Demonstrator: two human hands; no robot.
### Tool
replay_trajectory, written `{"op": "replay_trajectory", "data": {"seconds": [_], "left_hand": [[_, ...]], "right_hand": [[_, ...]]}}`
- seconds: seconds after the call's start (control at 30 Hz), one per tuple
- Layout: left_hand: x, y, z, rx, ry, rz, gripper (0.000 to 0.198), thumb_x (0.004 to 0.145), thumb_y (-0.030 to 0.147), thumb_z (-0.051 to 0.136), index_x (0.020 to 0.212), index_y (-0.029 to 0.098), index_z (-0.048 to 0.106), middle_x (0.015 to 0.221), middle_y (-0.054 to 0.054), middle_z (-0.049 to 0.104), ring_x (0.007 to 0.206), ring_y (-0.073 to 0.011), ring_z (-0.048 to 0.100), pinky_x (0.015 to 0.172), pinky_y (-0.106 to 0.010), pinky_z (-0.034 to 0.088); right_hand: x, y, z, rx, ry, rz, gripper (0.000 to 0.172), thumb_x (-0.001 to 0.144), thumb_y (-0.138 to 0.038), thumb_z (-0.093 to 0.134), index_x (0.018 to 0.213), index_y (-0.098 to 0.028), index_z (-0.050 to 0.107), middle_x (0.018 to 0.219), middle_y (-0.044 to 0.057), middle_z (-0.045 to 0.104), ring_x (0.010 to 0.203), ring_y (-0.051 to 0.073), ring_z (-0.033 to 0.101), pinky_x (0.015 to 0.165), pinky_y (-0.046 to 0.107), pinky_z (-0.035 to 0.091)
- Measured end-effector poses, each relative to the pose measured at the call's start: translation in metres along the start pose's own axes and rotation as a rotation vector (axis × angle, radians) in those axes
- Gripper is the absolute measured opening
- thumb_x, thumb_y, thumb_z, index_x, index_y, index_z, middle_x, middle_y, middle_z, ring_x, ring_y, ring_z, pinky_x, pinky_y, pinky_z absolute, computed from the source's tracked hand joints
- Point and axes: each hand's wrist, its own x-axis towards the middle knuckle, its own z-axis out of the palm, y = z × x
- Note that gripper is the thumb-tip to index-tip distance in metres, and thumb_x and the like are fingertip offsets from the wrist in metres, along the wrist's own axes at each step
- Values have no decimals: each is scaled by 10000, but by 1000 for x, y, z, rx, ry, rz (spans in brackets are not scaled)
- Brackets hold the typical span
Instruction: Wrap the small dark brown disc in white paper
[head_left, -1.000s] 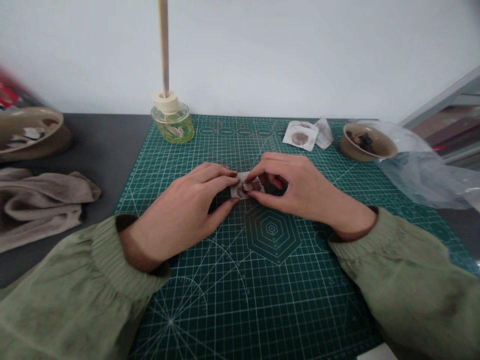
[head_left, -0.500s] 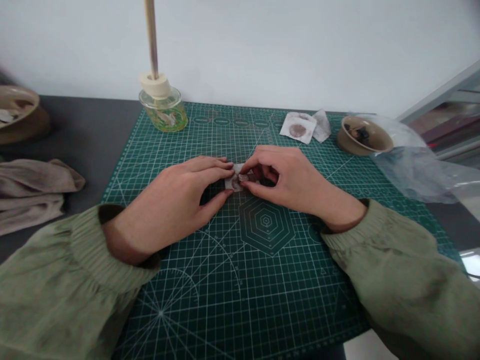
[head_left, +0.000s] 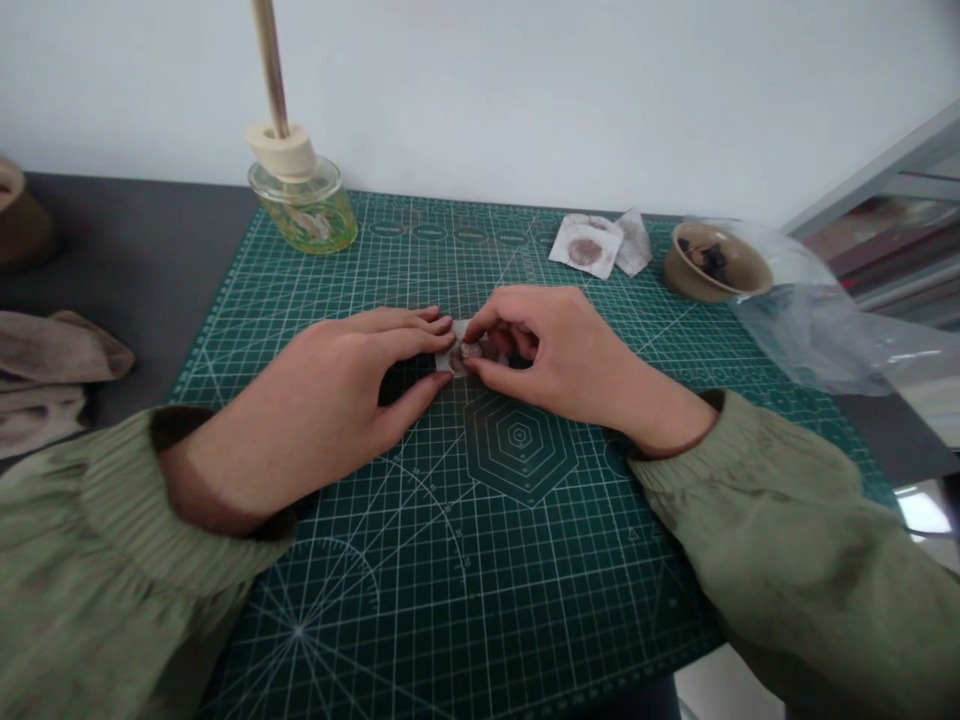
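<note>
A small white paper piece (head_left: pixel 444 366) with a brownish stain lies on the green cutting mat (head_left: pixel 420 640), between the hands. My left hand (head_left: pixel 337 385) rests on the mat, its fingertips pressing the paper's left edge, thumb and fingers apart. Between thumb and index finger my right hand (head_left: pixel 559 350) pinches a small brownish lump (head_left: pixel 471 350) over the paper. The right hand's other fingers are curled and partly hidden, and they cover the paper's right part.
Stained white packets (head_left: pixel 586 246) lie at the back right, beside a brown bowl (head_left: pixel 694 275) with dark pieces and clear plastic (head_left: pixel 810 330). A glass reed diffuser (head_left: pixel 311 215) stands back left. At the far left are a brown cloth (head_left: pixel 52 350) and another bowl (head_left: pixel 22 225).
The view has shifted slightly, so most things sit further left in the picture. Both hands stay at the paper, with the right fingers still pinching the small lump.
</note>
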Motion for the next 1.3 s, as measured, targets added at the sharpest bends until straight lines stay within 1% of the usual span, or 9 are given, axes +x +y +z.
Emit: {"op": "replay_trajectory", "data": {"seconds": [0.13,0.27,0.5,0.63,0.83,1.03,1.13,1.23,1.3], "left_hand": [[0,2,-1,12,-6,6,382,1215,425,767,1547,309,915,1590,-96,910,1497,-414,884,1376,-636,719],[2,9,-5,46,-24,-12,408,1226,436,725,1537,259,921,1589,-110,909,1500,-402,884,1384,-604,710],[5,12,-9,6,-56,-38,377,1215,423,720,1483,279,942,1581,-69,915,1549,-393,858,1422,-572,680],[3,9,-9,46,-52,-54,368,1218,472,722,1467,288,922,1598,-73,909,1479,-390,896,1334,-568,747],[0,5,-9,37,-25,-46,353,1228,477,720,1472,305,909,1595,-90,908,1445,-410,911,1303,-600,763],[-2,2,-8,35,-33,-58,430,1229,535,747,1577,317,874,1583,-117,909,1372,-458,935,1239,-657,792],[-2,2,-8,36,-19,-47,425,1243,550,741,1581,336,886,1596,-84,905,1403,-437,926,1292,-640,771],[-1,4,-9,-9,-16,-35,353,1218,479,793,1535,382,915,1600,-17,904,1495,-396,885,1384,-589,714],[-1,6,-8,-45,-10,-39,339,1186,437,844,1512,393,931,1588,-6,911,1524,-400,868,1403,-585,698]], "right_hand": [[-1,-2,0,15,-24,10,91,1046,-258,847,1091,-184,874,884,-4,759,761,169,633,779,342,471],[4,-2,2,-15,0,37,65,1011,-223,880,1055,-175,872,844,-10,739,753,172,628,787,347,459],[2,-3,-2,5,-29,67,69,1033,-248,887,1053,-183,876,831,-24,731,744,160,612,780,336,451],[2,-3,-1,-7,1,29,39,993,-161,871,1031,-173,865,876,-11,757,776,162,642,791,327,456],[2,-2,-1,-13,6,60,79,1023,-219,889,1074,-160,894,835,-23,728,758,161,626,790,323,449],[-1,-1,-1,37,-34,25,49,1044,-221,869,1077,-187,885,857,-33,741,744,148,613,775,309,444],[0,0,-2,8,-4,52,79,1041,-242,888,1074,-170,891,839,-30,730,736,149,604,776,320,442],[2,0,0,27,-9,54,66,1028,-229,892,1067,-176,889,858,-20,754,761,158,630,788,328,454],[1,-2,0,56,-31,38,46,1043,-227,877,1060,-185,888,863,-22,761,758,154,632,786,327,456]]}}
